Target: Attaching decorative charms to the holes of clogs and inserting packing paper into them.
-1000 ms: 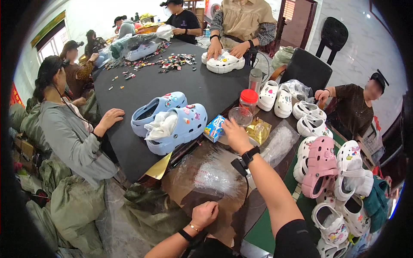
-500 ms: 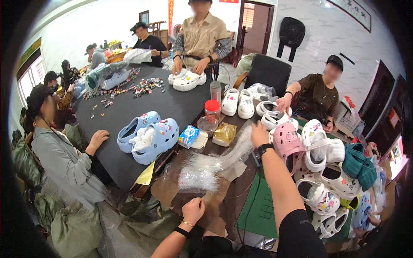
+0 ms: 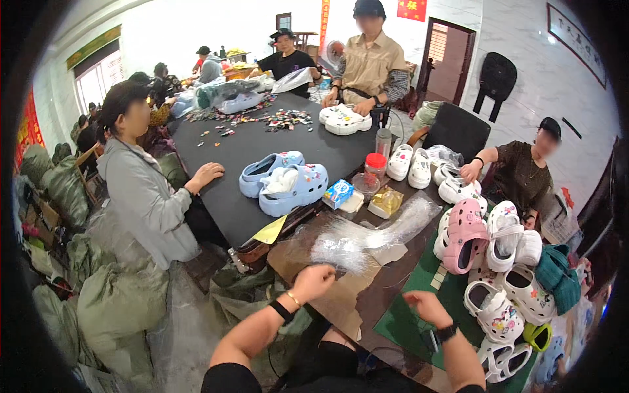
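Observation:
My left hand (image 3: 314,283) is closed, its fingers pressed together at the near end of a bundle of fine clear plastic strands (image 3: 341,254). Whatever those fingers hold is too small to name. Over the green mat (image 3: 401,314) my right hand (image 3: 427,308) is curled, and a slim grey piece (image 3: 433,340) shows just below it; its kind is unclear. The strands lie on brown paper (image 3: 331,304), partly under a clear plastic bag (image 3: 422,213). Right of the mat stands a pile of clogs, with a pink clog (image 3: 466,226) and a white decorated clog (image 3: 495,311).
Light-blue clogs (image 3: 295,190) stand on the black table (image 3: 229,177), near a red-lidded jar (image 3: 375,164) and a blue box (image 3: 339,194). A person in grey (image 3: 141,196) sits left; another handles white clogs (image 3: 345,120). A person's hand at right touches clogs (image 3: 458,190). Sacks (image 3: 121,314) fill the lower left.
My right hand has drawn back from the white clogs and plastic to above the green mat. My left hand has moved up to the strands. The view has swung left.

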Demonstrator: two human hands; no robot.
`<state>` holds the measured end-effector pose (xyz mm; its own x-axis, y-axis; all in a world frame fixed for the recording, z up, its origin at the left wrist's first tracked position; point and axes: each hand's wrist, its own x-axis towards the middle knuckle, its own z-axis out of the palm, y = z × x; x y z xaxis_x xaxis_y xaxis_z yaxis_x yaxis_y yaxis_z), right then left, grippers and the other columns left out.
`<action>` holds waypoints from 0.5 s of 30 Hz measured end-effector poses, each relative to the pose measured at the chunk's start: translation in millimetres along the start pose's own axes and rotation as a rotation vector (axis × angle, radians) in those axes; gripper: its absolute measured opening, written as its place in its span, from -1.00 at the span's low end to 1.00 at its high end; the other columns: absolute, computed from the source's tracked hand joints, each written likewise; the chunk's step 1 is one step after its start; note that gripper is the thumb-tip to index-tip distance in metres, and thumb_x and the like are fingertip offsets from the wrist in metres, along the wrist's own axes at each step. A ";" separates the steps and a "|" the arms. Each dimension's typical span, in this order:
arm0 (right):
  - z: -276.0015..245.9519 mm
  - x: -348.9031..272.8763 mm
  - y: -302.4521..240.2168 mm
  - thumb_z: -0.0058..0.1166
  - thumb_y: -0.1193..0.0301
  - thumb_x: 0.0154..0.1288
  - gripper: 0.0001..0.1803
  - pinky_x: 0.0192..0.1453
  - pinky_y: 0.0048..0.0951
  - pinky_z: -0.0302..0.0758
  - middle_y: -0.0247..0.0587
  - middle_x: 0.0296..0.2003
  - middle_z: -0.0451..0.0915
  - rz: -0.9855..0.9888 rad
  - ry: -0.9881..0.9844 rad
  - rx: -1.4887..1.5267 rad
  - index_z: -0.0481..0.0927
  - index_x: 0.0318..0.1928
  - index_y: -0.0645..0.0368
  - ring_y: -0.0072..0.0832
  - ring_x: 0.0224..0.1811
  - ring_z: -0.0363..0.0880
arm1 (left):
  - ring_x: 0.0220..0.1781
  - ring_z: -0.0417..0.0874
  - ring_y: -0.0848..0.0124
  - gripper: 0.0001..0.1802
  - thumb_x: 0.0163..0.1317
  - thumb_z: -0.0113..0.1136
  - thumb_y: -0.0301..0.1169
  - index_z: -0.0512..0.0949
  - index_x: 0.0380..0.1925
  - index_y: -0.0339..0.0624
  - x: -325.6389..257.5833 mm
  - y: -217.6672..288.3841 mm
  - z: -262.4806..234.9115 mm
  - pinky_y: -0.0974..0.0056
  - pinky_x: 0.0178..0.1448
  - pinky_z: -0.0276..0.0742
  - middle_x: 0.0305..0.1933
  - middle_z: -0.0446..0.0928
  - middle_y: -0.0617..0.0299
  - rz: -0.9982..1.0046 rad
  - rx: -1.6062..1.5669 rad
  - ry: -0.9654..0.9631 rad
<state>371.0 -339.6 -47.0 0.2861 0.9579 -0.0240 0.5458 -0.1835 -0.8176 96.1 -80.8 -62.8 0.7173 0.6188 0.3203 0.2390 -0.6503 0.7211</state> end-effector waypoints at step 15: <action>46.6 -117.0 71.3 -0.44 0.75 0.12 -0.58 -0.30 -0.45 0.53 -0.13 -0.32 0.61 0.320 0.569 0.473 0.55 -0.20 0.34 -0.49 -0.38 0.53 | 0.04 0.57 0.11 -0.88 0.06 0.14 -0.41 0.62 -0.39 -0.10 128.0 -59.6 -203.2 0.03 0.00 0.53 -0.16 0.56 0.11 -0.174 0.919 0.368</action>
<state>339.8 -454.4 -129.2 0.7990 0.5920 -0.1057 0.0144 -0.1945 -0.9808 40.7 126.7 60.1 0.4150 0.7342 0.5374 0.8451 -0.5298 0.0712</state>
